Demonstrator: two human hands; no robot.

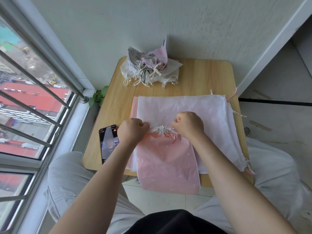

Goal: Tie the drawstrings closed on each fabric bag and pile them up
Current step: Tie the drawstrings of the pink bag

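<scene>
A pink fabric bag (167, 164) lies on the near half of the small wooden table (199, 76), its bottom hanging over the front edge. Its mouth is gathered into a bunch, with white drawstrings (162, 128) knotted there. My left hand (133, 130) pinches the cord on the left of the bunch. On the right side, my right hand (188, 124) pinches the other cord. Flat white and pink bags (185, 107) are stacked under the pink one. A pile of tied bags (148, 66) sits at the table's far edge.
A phone (108, 142) with a lit screen lies by the table's left edge, next to my left wrist. A barred window runs along the left. A white wall stands behind the table. My knees flank the table, and a small green plant (98, 96) sits at its left.
</scene>
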